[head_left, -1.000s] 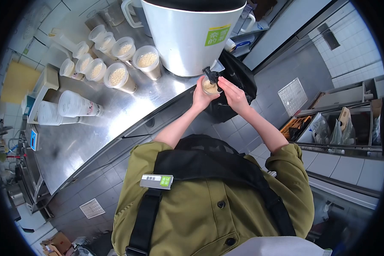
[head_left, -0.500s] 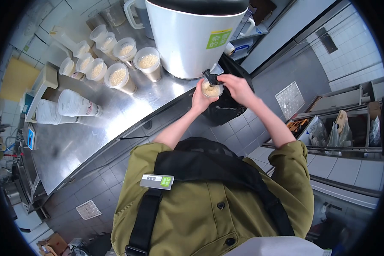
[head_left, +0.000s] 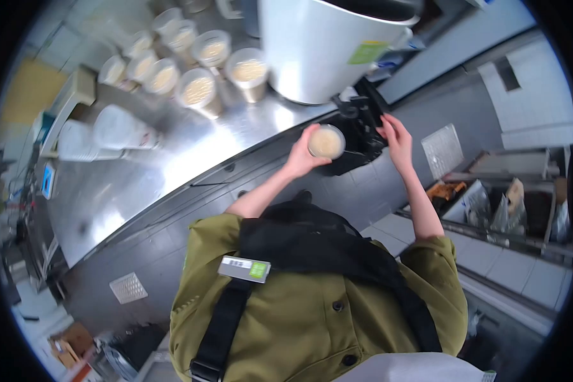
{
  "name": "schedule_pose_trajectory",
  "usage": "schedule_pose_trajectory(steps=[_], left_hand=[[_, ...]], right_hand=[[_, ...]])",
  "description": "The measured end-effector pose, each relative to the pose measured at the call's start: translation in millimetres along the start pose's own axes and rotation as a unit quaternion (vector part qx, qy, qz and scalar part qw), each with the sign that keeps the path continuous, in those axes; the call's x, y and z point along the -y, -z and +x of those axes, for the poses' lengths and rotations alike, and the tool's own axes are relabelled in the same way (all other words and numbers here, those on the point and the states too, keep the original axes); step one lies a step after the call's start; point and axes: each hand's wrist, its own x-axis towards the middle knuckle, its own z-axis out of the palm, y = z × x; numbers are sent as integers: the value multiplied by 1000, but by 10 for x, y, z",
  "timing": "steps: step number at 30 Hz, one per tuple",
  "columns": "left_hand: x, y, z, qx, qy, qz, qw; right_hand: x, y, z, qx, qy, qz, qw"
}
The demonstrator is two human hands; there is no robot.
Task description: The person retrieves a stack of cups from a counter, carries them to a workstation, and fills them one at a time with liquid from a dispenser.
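My left hand (head_left: 301, 155) is wrapped round a clear plastic cup (head_left: 326, 141) that holds a pale beige drink or filling. The cup is below and in front of a large white dispenser (head_left: 321, 51) with a black tap (head_left: 349, 105) at its base. To the right of the cup, my right hand (head_left: 398, 141) is raised with its fingers loosely apart and nothing visible in them. Its fingertips are beside the black bag-like material (head_left: 366, 130) under the tap.
On the steel counter (head_left: 191, 153) stand several cups with pale pieces inside (head_left: 198, 91). Stacked empty cups (head_left: 122, 129) lie to the left, near a small scale (head_left: 48, 181). An open drawer unit with bags (head_left: 477, 207) is at the right.
My right hand has left the dispenser tap and moved right and down. My left hand has drawn the cup away from under the tap, toward me. The view has shifted and blurred.
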Motion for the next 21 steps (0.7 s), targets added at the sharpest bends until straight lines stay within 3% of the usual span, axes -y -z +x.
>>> schedule_pose_trajectory(steps=[2, 5, 7, 11, 13, 15, 17, 19, 21], left_hand=[[30, 208, -319, -44, -19, 25, 999], [-208, 701, -932, -87, 32, -2, 996], [-414, 1071, -1410, -150, 62, 20, 987], [-663, 1893, -2388, -313, 100, 39, 944], [-860, 2270, -2736, -403, 101, 50, 908], [-907, 2687, -3001, -480, 96, 117, 864], [-892, 3097, -3138, -514, 91, 101, 847], [-768, 3565, -3210, -597, 83, 80, 794], [-644, 4052, -3196, -618, 70, 94, 777]], right_hand=[[-117, -108, -162, 41, -37, -5, 998], [-313, -452, -422, 164, -58, 3, 985], [-109, -905, -569, 242, -72, 18, 967], [357, -1988, -618, 384, 53, 83, 918], [630, -2566, -572, 409, 135, 71, 900], [922, -3164, -540, 406, 153, 56, 900], [1014, -3823, -463, 403, 186, 68, 893], [1072, -4394, -432, 383, 176, 50, 906], [1080, -4787, -426, 355, 163, 26, 920]])
